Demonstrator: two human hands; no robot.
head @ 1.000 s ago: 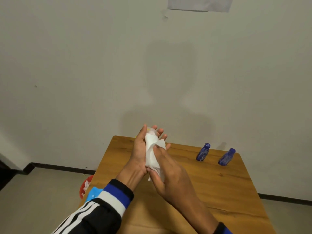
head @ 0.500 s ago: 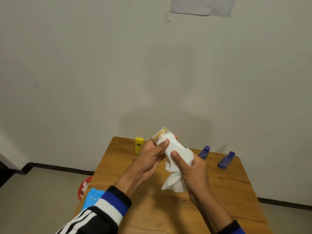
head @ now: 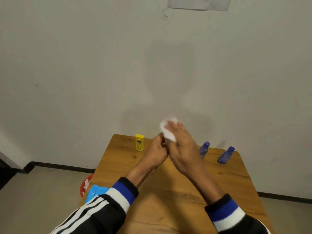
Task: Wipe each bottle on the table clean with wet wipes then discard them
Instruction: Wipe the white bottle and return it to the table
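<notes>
A crumpled white wet wipe (head: pixel 167 130) is held up above the far half of the wooden counter (head: pixel 177 196), wrapped over an object that it and the hands hide almost wholly; what lies under it cannot be made out. The right hand (head: pixel 183 146) lies over the wipe from the right, its fingers bent around the white bundle and blurred. The left hand (head: pixel 158 151) sits just below and to the left, touching the right, fingers curled in a grip on the lower end of the wrapped object. Both wrists come out of black sleeves with blue and white cuffs.

On the counter, near the far left corner, a small yellow plastic bottle (head: pixel 139 142) stands upright. To the right of the hands, two small dark blue bottles (head: pixel 204 149) (head: pixel 226 155) stand apart from each other near the far edge. At the counter's near left edge lies a light blue packet (head: pixel 94 193), partly covered by the left sleeve. On the floor beside it sits a red bin (head: pixel 86 184) with white scraps inside.
</notes>
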